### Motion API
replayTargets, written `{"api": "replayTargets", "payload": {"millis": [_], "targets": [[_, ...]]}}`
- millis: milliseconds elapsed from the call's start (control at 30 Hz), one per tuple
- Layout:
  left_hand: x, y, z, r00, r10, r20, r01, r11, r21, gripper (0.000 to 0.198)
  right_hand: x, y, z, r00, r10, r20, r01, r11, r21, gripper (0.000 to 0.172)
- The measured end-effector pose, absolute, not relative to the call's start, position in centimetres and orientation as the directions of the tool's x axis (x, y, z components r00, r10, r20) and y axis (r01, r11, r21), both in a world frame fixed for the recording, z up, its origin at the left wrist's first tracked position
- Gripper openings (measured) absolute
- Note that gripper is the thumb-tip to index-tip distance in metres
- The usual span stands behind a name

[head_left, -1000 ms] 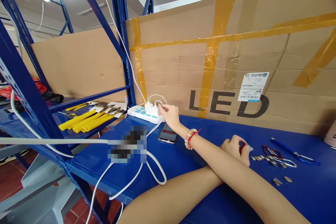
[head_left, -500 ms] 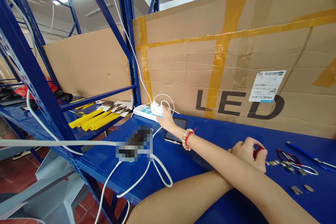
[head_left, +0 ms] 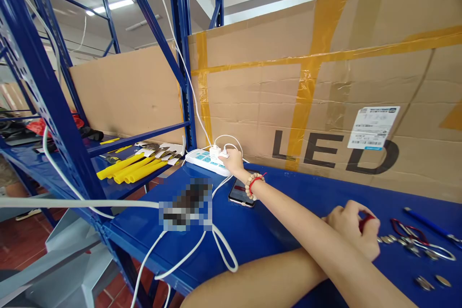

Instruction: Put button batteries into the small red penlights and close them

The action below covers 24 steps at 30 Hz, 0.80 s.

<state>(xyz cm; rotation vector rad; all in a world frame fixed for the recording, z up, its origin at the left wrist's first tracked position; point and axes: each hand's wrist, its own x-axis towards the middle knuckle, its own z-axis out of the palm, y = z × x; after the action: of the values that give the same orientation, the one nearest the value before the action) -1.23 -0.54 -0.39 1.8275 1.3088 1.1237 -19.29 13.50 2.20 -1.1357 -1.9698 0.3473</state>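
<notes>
Over the blue counter, the left hand has its fingers pinched on a dark-red piece, mostly hidden. Farther off, the right hand clamps its fingers on a white plug at the pale power strip. Another plug sits in the strip. Behind stands taped cardboard.

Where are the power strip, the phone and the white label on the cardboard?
Power strip (head_left: 205,160): head view, on its socketed top face.
Phone (head_left: 238,194): head view, on the uncovered part of its screen.
White label (head_left: 374,128): head view, middle of its printed front.
</notes>
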Motion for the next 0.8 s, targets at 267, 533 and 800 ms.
{"api": "replayTargets", "payload": {"millis": [267,533,800], "targets": [[-1.5,-1.3,-0.1,0.177,0.943,0.282,0.390,-0.330,0.860,0.019,-19.1,13.6,2.6,-0.277,0.826,0.491,0.655,0.536,-0.533,0.016],[-1.6,-1.4,0.5,0.178,0.951,0.253,0.372,-0.303,0.878,0.023,-18.8,13.0,2.9,-0.295,0.826,0.481,0.660,0.540,-0.523,0.014],[-1.5,-1.3,-0.2,0.187,0.937,0.295,0.436,-0.348,0.830,0.026,-19.3,11.9,1.9,-0.272,0.843,0.463,0.587,0.527,-0.615,0.042]]}}
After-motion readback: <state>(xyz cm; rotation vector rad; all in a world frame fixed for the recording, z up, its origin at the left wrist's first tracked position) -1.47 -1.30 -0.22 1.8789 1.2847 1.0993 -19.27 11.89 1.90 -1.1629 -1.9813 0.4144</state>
